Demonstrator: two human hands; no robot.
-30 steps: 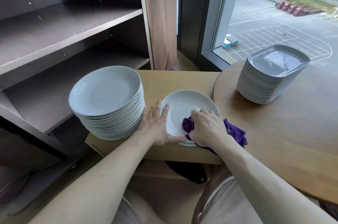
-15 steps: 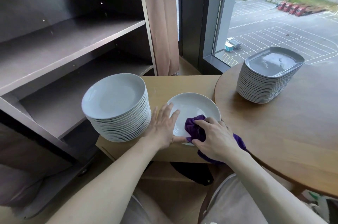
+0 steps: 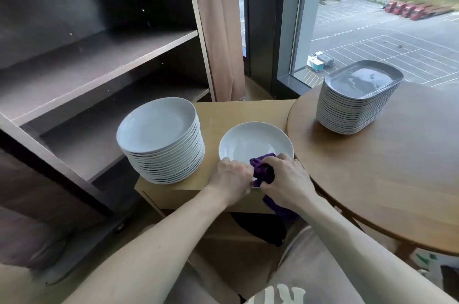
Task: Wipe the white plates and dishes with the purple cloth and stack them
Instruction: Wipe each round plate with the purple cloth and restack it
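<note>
First, shelves (image 3: 99, 67): dark open unit at left, behind the plate stack.
Round table (image 3: 385, 167): wooden, at right; carries the dish stack near its far edge.
Low table (image 3: 236, 115): pale wood, between the shelves and the round table; carries the plate stack and the single plate.
Plate stack (image 3: 159, 127): round white plates, just left of the single plate.
Dish stack (image 3: 360, 100): rectangular dishes, well apart from both hands.
Plate (image 3: 255, 144): lies flat at the low table's near edge, under wiping. Advised technique: pin it so it cannot slide off the edge, sweep the cloth round the whole well and rim, then lift it onto a stack.
Left hand (image 3: 231, 179): fingers curled at the plate's near rim, apparently gripping it.
Right hand (image 3: 285, 179): fingers closed round the bunched cloth, pressing it onto the plate's near side.
Cloth (image 3: 263, 169): purple; a tail hangs below the low table's edge.
</note>
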